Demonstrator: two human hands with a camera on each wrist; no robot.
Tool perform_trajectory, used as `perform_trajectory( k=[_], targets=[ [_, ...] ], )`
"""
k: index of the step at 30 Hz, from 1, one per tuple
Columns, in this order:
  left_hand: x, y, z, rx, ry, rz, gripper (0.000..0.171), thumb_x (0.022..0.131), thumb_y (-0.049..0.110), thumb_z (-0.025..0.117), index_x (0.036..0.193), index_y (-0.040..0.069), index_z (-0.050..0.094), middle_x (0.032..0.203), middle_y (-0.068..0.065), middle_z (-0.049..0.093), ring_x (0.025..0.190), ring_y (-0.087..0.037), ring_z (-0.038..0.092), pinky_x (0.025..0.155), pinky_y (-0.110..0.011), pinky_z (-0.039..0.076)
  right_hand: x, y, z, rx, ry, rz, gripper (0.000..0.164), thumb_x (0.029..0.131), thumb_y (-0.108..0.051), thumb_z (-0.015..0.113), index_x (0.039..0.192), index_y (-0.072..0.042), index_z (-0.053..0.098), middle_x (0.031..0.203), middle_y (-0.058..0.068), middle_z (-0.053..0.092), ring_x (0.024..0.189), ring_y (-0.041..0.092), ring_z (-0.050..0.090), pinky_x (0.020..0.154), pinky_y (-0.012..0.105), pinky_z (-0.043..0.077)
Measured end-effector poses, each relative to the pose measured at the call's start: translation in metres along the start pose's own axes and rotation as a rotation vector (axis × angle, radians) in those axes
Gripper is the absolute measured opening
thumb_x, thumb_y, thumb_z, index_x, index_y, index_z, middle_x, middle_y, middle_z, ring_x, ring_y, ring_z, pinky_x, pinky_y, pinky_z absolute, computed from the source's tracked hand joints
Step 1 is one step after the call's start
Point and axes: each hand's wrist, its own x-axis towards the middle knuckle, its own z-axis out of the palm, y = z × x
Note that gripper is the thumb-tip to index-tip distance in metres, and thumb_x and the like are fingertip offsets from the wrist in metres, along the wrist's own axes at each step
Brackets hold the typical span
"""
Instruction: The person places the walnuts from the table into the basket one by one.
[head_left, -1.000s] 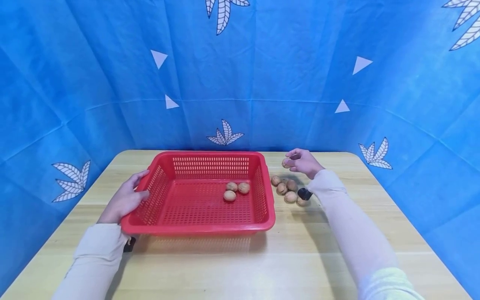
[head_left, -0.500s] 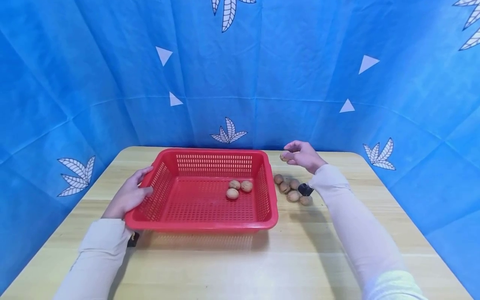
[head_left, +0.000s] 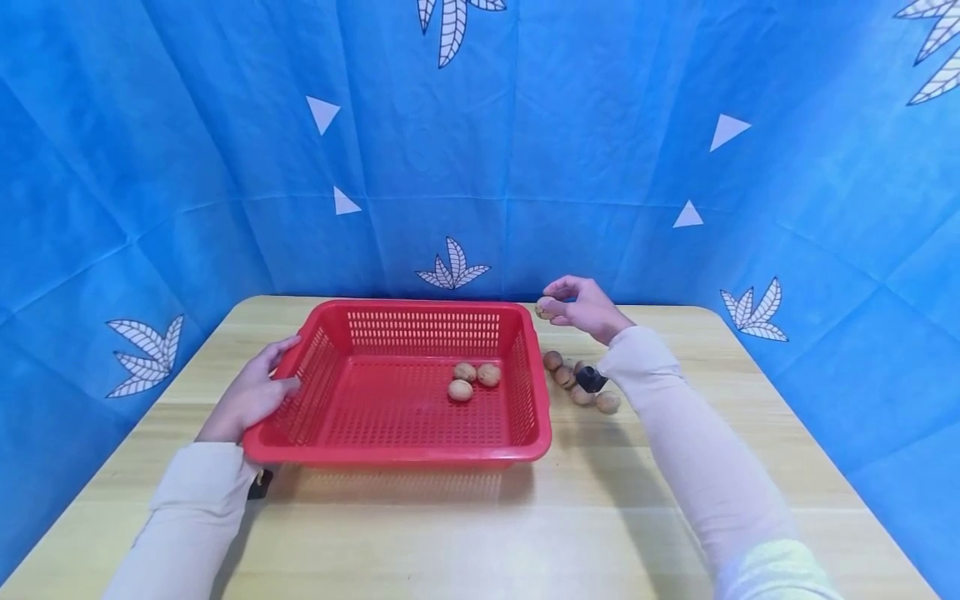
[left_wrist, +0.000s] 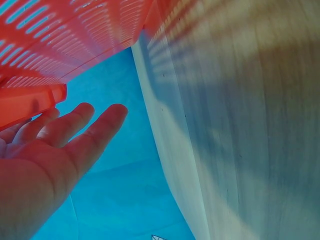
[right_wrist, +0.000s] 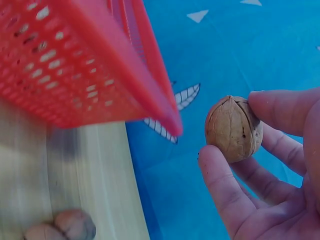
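Note:
A red plastic basket [head_left: 397,456] with slotted walls stands on the table, three walnuts [head_left: 461,390] on its floor toward the right. My left hand [head_left: 255,392] grips its left rim, thumb over the inner side; the left wrist view shows the other fingers [left_wrist: 102,131] stretched out below the rim. Just beyond the basket's far right corner, my right hand [head_left: 588,310] pinches a walnut [right_wrist: 231,131] between thumb and fingertips, raised above the table. Under the right wrist lie several more walnuts [head_left: 607,402] in a loose cluster, partly hidden by the black wrist camera [head_left: 591,380].
The pale wooden table [head_left: 480,542] has rounded far corners. A blue curtain [head_left: 600,150] with white leaves and triangles hangs behind it and along both sides. The basket's right wall [right_wrist: 75,65] rises close beside the right hand.
My right hand has risen and moved left with the pinched walnut, away from the cluster toward the basket's far right corner. The left hand and basket stay in place.

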Motion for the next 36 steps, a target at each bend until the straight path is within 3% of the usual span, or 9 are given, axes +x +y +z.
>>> perform_trajectory(
  k=[7,14,36],
  targets=[
    [0.000,-0.001,0.001,0.007,0.006,-0.008,0.090,0.090,0.011,0.064,0.158,0.024,0.005,0.147,-0.025,0.026,0.116,-0.043,0.047,0.076,-0.046,0.057,0.003,-0.011,0.018,-0.006,-0.020,-0.020,0.033,0.093,-0.014,0.066,0.117,0.004,0.055,0.116,0.018,0.053,0.101,0.031,0.062,0.089,0.042,0.053],
    [0.000,-0.001,0.001,0.009,0.006,0.006,0.089,0.091,0.009,0.063,0.158,0.023,0.006,0.147,-0.025,0.027,0.114,-0.043,0.049,0.076,-0.046,0.057,0.007,-0.023,0.035,-0.002,-0.048,-0.049,0.029,0.092,-0.011,0.066,0.115,0.005,0.056,0.110,0.018,0.054,0.096,0.029,0.066,0.084,0.037,0.055],
    [-0.001,-0.001,0.000,-0.002,-0.001,0.011,0.089,0.090,0.009,0.063,0.158,0.022,0.006,0.147,-0.026,0.027,0.113,-0.043,0.050,0.076,-0.046,0.057,0.018,-0.026,0.099,0.027,-0.132,-0.042,0.025,0.092,-0.011,0.067,0.113,0.000,0.061,0.106,0.014,0.060,0.094,0.024,0.066,0.086,0.040,0.054]
  ],
)
